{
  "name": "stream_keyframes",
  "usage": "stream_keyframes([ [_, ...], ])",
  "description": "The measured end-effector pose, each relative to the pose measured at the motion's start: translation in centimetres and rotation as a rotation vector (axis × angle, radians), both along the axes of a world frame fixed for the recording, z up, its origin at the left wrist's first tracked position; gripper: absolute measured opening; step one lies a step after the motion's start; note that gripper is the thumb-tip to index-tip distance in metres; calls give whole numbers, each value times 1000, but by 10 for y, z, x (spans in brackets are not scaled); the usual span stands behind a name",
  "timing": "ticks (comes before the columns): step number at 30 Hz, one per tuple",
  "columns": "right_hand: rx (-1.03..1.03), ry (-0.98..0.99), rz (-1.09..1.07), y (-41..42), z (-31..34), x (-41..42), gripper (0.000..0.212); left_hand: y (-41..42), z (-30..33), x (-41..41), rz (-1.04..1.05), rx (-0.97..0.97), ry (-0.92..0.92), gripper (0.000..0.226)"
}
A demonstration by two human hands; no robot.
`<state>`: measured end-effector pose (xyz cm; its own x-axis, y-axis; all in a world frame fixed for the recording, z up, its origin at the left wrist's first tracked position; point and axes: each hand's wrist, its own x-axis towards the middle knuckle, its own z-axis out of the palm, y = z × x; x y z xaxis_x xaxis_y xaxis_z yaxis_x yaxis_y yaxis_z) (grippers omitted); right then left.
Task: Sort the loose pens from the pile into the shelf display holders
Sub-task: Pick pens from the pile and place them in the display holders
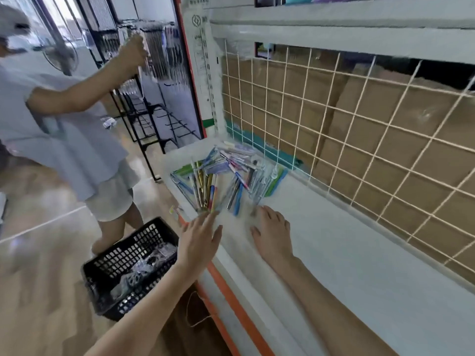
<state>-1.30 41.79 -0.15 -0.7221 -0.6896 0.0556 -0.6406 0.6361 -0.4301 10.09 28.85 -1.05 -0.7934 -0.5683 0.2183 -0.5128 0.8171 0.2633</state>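
Head view, 1 frame, blurred. Item 1: pile of loose multicoloured pens and packaged pens (226, 176), lying at the far left end of the white shelf board (359, 253), spread from its front edge toward the back. Item 2: left hand (200, 242), fingers straight and spread, grasping nothing, at the shelf's front edge with fingertips at the nearest pens of the pile; actual contact cannot be told. Item 3: right hand (272, 235), fingers relaxed and extended, palm down on the shelf board just beside the pile's near end, holding nothing. Item 4: cream wire grid panel (334, 119) along the shelf's back edge, brown cardboard boxes (385, 104) behind it. Item 5: orange strip (231, 299) along the shelf's front edge. Item 6: black plastic lattice basket (128, 268) on the wooden floor below the shelf's left end, contents indistinct. Item 7: second person in pale clothing (64, 140) at left, 1 hand raised to a black rack (144, 104).
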Motion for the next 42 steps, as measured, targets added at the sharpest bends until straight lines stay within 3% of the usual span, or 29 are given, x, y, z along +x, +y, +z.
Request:
stream_keyframes([
  [5,-16,2,-25,-32,-6,-25,47,-37,-2,-35,-30,14,41,34],
  [8,-61,11,-66,-52,-5,-42,39,-64,1,-61,-46,65,6,35],
  [14,-135,27,-186,-99,5,-73,35,-102,6,-120,-68,83,-241,35],
  [26,54,-141,-191,-160,-6,-103,40,-132,8,-159,-154,119,-236,18],
  [30,-3,-189,-218,-161,-4,-106,38,-140,7,-159,-170,399,-174,31],
  [33,-107,-266,-256,-155,2,-106,37,-148,8,-157,-206,655,-26,11],
  [37,-296,-386,-345,-142,4,-104,23,-150,20,-158,-221,919,98,34],
  [39,-370,-440,-403,-134,5,-101,14,-147,26,-158,-258,1008,147,29],
  [42,-518,-512,-489,-121,12,-93,18,-138,36,-156,-306,1127,207,11],
])
